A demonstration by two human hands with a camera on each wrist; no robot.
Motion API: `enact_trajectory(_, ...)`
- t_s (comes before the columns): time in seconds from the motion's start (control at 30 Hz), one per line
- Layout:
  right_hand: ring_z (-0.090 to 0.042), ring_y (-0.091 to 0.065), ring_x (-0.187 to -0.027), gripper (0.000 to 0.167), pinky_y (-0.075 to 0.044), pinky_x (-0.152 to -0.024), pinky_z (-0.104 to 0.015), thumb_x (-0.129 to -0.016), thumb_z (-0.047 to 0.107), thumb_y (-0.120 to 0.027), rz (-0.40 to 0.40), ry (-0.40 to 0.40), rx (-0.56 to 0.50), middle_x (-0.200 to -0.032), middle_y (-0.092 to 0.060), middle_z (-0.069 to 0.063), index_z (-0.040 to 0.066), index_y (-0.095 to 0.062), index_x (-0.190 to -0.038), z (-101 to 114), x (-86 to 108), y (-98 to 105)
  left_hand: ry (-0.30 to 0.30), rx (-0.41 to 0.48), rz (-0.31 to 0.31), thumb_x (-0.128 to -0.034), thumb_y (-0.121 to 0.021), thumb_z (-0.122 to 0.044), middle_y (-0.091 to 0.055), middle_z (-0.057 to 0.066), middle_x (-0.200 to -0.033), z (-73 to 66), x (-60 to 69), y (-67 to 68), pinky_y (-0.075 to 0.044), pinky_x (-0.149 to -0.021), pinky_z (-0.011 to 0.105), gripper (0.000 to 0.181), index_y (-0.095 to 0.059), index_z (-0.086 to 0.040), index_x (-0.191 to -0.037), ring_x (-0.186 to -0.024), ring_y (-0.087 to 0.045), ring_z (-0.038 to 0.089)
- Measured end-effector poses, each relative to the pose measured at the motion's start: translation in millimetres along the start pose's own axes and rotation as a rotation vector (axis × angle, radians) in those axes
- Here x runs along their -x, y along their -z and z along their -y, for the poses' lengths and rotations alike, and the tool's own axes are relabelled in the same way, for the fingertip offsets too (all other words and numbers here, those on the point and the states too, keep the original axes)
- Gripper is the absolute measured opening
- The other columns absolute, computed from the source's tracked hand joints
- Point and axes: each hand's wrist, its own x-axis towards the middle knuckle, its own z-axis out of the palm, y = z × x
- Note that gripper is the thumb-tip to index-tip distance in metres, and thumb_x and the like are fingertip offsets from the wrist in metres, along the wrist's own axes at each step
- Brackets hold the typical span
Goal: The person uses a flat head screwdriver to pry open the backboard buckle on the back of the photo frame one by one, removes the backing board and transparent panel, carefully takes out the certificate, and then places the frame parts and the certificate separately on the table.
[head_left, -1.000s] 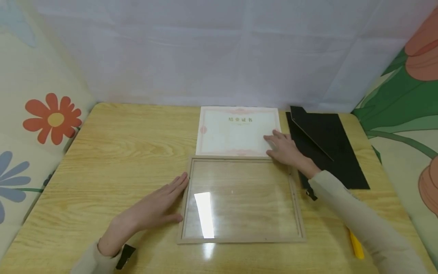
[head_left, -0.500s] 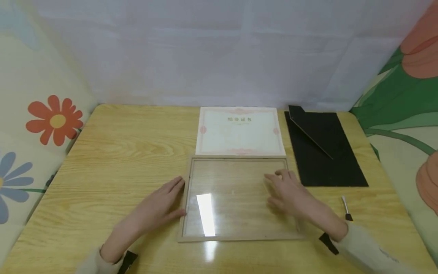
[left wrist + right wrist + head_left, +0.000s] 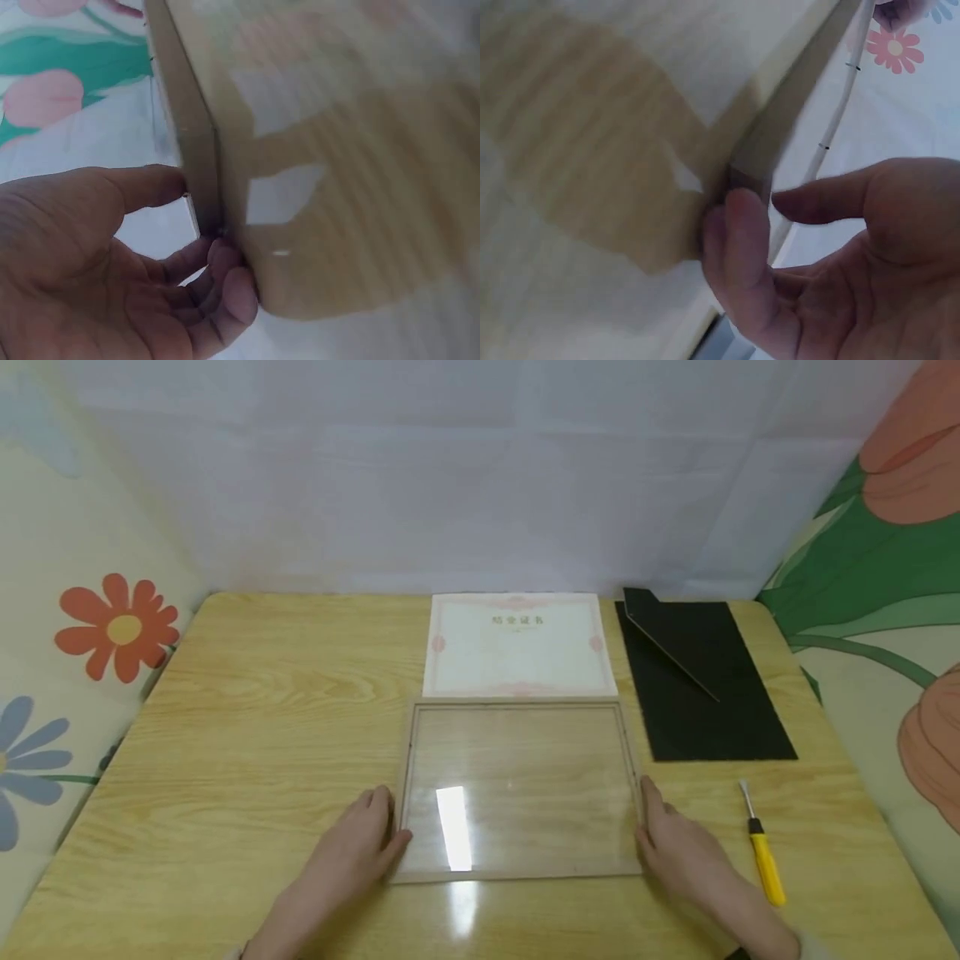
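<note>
A light wooden picture frame with a clear pane lies before me in the head view, its inner ledge facing up. My left hand grips its left side near the front corner. At the opposite side my right hand holds the frame in the same way. Both wrist views show the thumb on one face of the wooden rim and curled fingers on the other. Behind the frame lies a white certificate with a pink border and gold characters.
A black backing board with its stand leg sticking up lies at the back right. Nearer on the right is a yellow-handled screwdriver. The wooden table meets a white cloth at its far edge.
My right hand has drawn back from the certificate's right corner, across the pane, to the frame's right side. My left hand has slid nearer to the front corner and now grips the rim.
</note>
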Motion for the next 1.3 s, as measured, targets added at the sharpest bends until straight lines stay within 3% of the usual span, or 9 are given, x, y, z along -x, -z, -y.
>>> enact_trajectory(0.17,-0.029,-0.064,-0.066,0.055,-0.050,-0.045,-0.037,-0.094,0.003,-0.052,-0.020,-0.019,0.013,-0.105,-0.061,-0.036,-0.014,-0.029,-0.141,0,2.4,-7,0.041,0.060,-0.004,-0.0847,-0.069,-0.005,-0.042,0.000,-0.072,-3.8,0.2,-1.3,-0.037,-0.049,0.024,0.022,-0.047,-0.006,-0.085,-0.061,-0.041,0.013)
enact_trajectory(0.4,-0.030,-0.066,-0.070,0.055,-0.050,-0.046,-0.036,-0.093,0.002,-0.051,-0.039,0.003,-0.003,-0.113,-0.058,-0.039,-0.014,-0.029,-0.141,-1,2.7,-9,0.111,0.183,-0.033,-0.0823,-0.066,0.001,-0.045,0.000,-0.067,-8.8,4.4,-0.7,-0.038,-0.047,0.024,0.018,-0.049,-0.005,-0.083,-0.059,-0.043,0.012)
enact_trajectory(0.8,-0.043,-0.066,-0.088,0.053,-0.056,-0.057,-0.045,-0.094,0.001,-0.051,-0.068,0.042,-0.025,-0.119,-0.054,-0.040,-0.014,-0.030,-0.140,-5,5.1,-9,0.242,0.651,-0.019,-0.0832,-0.063,0.011,-0.061,0.008,-0.079,-1.1,10.0,-4.0,-0.053,-0.061,0.021,0.022,-0.047,0.006,-0.098,-0.072,-0.060,0.013)
enact_trajectory(0.93,-0.044,-0.066,-0.089,0.054,-0.056,-0.056,-0.045,-0.093,0.001,-0.053,-0.082,0.056,-0.021,-0.119,-0.054,-0.040,-0.014,-0.030,-0.139,-6,5.1,-9,0.285,0.799,0.010,-0.0865,-0.061,0.011,-0.063,0.013,-0.088,4.6,10.9,-7.4,-0.053,-0.066,0.020,0.027,-0.042,0.009,-0.106,-0.077,-0.061,0.013)
enact_trajectory(1.13,-0.043,-0.066,-0.088,0.057,-0.056,-0.055,-0.042,-0.092,0.000,-0.056,-0.060,0.047,-0.026,-0.118,-0.055,-0.041,-0.014,-0.029,-0.140,-6,4.5,-8,0.389,0.978,0.078,-0.0940,-0.059,-0.002,-0.067,0.013,-0.097,9.8,12.9,-8.3,-0.046,-0.085,0.021,0.037,-0.037,0.006,-0.122,-0.092,-0.062,0.018)
enact_trajectory(1.23,-0.043,-0.066,-0.090,0.057,-0.057,-0.057,-0.043,-0.092,0.000,-0.056,-0.061,0.049,-0.031,-0.118,-0.054,-0.041,-0.014,-0.029,-0.140,-6,4.6,-8,0.425,1.153,0.116,-0.0961,-0.057,-0.005,-0.067,0.009,-0.099,10.9,13.9,-7.6,-0.047,-0.087,0.022,0.045,-0.029,0.006,-0.130,-0.093,-0.063,0.016)
enact_trajectory(1.3,-0.044,-0.065,-0.091,0.056,-0.057,-0.059,-0.044,-0.092,0.000,-0.055,-0.065,0.054,-0.034,-0.119,-0.054,-0.041,-0.014,-0.029,-0.140,-7,4.6,-8,0.414,1.270,0.152,-0.0979,-0.054,-0.007,-0.067,0.006,-0.102,13.1,14.8,-7.8,-0.049,-0.089,0.025,0.049,-0.023,0.006,-0.133,-0.094,-0.063,0.016)
